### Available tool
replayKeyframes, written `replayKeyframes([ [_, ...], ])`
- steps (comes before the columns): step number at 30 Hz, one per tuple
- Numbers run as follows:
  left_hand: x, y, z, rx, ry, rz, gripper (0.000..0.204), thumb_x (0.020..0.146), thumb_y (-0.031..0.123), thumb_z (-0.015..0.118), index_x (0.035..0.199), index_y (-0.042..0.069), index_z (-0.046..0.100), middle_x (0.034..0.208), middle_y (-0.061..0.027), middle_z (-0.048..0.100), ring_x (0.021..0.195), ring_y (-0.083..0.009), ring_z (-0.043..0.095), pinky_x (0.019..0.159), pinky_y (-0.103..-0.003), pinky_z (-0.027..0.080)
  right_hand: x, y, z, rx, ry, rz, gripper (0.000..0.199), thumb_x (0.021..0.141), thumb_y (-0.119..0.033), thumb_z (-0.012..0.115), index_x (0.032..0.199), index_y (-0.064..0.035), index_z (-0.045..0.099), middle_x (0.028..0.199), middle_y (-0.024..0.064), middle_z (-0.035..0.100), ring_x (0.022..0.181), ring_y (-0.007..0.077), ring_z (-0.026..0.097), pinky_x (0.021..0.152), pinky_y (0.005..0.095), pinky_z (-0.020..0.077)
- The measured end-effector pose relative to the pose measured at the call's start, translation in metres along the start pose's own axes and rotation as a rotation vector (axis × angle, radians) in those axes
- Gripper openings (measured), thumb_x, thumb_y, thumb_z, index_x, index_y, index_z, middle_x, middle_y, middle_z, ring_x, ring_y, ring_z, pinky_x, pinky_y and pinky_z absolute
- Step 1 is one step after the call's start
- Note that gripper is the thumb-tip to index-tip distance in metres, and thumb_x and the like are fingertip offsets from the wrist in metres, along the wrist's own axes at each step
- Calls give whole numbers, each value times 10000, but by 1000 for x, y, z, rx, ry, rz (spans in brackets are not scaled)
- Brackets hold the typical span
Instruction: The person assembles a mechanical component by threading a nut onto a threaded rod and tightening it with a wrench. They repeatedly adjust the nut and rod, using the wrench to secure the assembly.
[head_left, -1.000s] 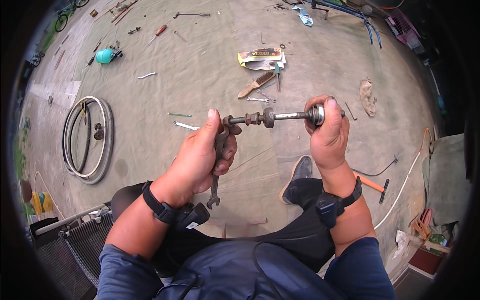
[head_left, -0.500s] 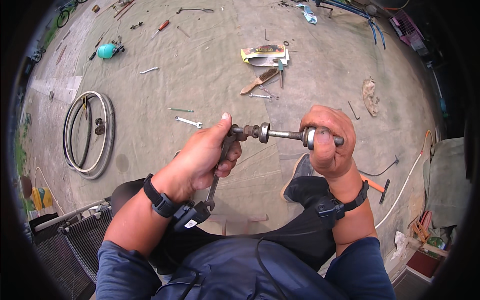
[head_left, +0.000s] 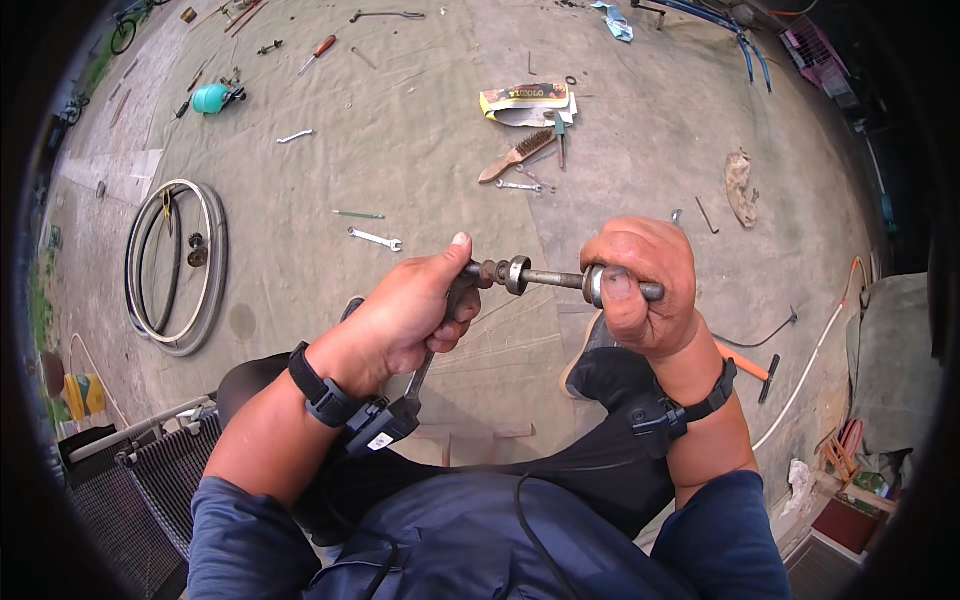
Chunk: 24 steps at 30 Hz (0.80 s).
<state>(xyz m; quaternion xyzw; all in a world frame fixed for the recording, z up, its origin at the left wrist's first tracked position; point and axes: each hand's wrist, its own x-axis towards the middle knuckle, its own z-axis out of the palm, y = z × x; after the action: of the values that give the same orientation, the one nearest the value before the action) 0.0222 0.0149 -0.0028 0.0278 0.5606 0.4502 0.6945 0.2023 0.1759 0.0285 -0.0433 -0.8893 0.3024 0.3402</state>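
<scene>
A metal wheel axle [head_left: 548, 279] spans the space between my two hands, above the ground. My left hand [head_left: 398, 308] is closed around a wrench [head_left: 419, 374], its upper end hidden by the fingers at the axle's left end. Beside my left thumb, rusty nuts [head_left: 489, 272] sit on the axle, followed by a shiny round bearing cone [head_left: 517, 275]. My right hand [head_left: 655, 285] is closed on the other end, thumb and fingers against a second metal ring [head_left: 595, 285]. The axle's bare tip [head_left: 652, 292] sticks out past the right thumb.
Bicycle tyres and a rim [head_left: 215, 270] lie at the left. A combination wrench [head_left: 375, 239], a wire brush [head_left: 517, 157] and a yellow package [head_left: 525, 97] lie ahead. At the right are an orange-handled tool [head_left: 745, 360] and a pale hose [head_left: 805, 370].
My right hand has shifted left with its end of the axle, closer to my left hand. The visible stretch between the two rings looks shorter. My left hand still holds the wrench.
</scene>
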Motion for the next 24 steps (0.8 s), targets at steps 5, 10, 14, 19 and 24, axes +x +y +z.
replayKeyframes([
  [5, 1, -2, 2, 3, 158, 251, 493, 1099, 507, 377, 1038, 59, 574, 677, 5, 456, 516, -101, 354, 470, -281, 301, -10, 1, 12, 263, 149, 426, 324, 996, -305, 525, 821, -45, 611, 637, 55, 546, 551, 194, 531, 515, 345, 397],
  [10, 4, -5, -5, 465, 465, 1255, 263, 1106, 275, 450, 1108, 26, 536, 665, -6, 451, 555, -119, 403, 516, -305, 349, -10, -3, 46, 1382, 358, 1173, 489, 1059, -486, 382, 840, -99, 586, 559, -9, 351, 437, 122, 289, 435, 293, 251],
  [14, -3, 2, -21, 817, 505, 1554, 203, 1084, 166, 466, 1167, -12, 519, 690, -38, 495, 584, -130, 448, 563, -298, 391, -10, -5, 53, 1457, 328, 1196, 466, 1061, -481, 365, 859, -119, 577, 530, -16, 305, 405, 112, 240, 402, 291, 228],
  [19, -6, -1, -19, 380, 396, 1117, 426, 1125, 409, 369, 1105, 16, 533, 722, 9, 496, 577, -79, 405, 518, -257, 346, 1, 5, 25, 1129, 475, 940, 461, 1070, -467, 359, 883, -90, 547, 536, -12, 339, 434, 100, 277, 419, 277, 237],
  [24, -15, 5, -3, 19, 72, 477, 538, 1092, 553, 363, 1044, 60, 573, 681, -22, 483, 477, -90, 362, 434, -245, 288, -5, 6, 11, 497, 381, 728, 491, 1057, -442, 370, 856, -44, 577, 631, 10, 467, 548, 91, 390, 511, 269, 299],
])
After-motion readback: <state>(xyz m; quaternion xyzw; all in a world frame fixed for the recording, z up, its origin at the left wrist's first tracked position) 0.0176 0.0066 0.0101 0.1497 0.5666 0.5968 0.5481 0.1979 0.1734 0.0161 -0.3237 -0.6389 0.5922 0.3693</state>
